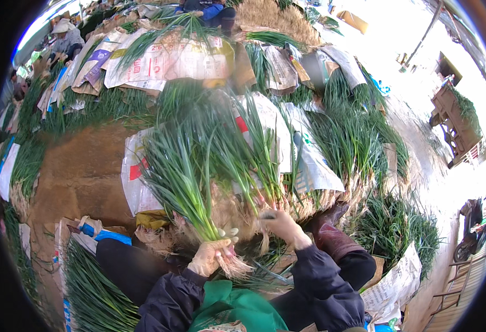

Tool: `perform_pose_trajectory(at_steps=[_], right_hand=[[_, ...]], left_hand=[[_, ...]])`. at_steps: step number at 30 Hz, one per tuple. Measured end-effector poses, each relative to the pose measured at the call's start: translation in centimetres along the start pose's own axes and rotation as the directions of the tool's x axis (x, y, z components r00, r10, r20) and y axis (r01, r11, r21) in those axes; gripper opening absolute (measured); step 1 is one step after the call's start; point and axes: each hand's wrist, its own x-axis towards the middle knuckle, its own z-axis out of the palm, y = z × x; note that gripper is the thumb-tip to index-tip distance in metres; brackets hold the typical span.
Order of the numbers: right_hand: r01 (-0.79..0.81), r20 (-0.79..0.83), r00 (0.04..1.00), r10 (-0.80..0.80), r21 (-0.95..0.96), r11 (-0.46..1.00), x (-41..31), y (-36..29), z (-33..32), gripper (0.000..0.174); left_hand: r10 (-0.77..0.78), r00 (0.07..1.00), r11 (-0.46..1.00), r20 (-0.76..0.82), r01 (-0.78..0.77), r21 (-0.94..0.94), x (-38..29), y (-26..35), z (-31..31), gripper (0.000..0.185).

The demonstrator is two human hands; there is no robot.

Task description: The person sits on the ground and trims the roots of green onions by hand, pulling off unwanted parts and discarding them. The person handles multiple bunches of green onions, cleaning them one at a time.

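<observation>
My left hand [210, 256], which looks gloved, is closed around a bunch of green onions [193, 207] just above the pale roots. The leaves fan up and away from me, and the roots hang over my green apron [234, 307]. To the right, my right hand [285, 227] pinches a green onion stalk [247, 199] low down, with roots dangling below the fingers. Its fingertips are partly blurred. Directly beyond both hands lies a heap of green onions [270, 166], roots towards me, partly covered by printed paper sacks [315, 159].
Another bundle of green onions [95, 286] lies by my left knee. Loose green trimmings [392, 232] are piled to the right near my boot [328, 236]. Bare brown floor [85, 170] shows at left. Other people [66, 39] sit among the rows. A motorbike [469, 232] stands far right.
</observation>
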Motion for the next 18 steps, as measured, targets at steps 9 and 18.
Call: perform_pose_trajectory(at_steps=[9,18], right_hand=[[0.38,0.142,0.915,-0.377,-0.616,0.691,-3.5,0.8,4.6,0.032],[0.127,-0.439,0.838,-0.325,-0.422,0.897,3.1,-1.3,4.1,0.023]], left_hand=[[-0.084,0.994,0.889,-0.07,0.107,0.445,0.3,-3.4,1.7,0.01],[0.148,0.971,0.986,0.188,-0.161,0.052,-3.8,-0.9,-2.0,0.044]])
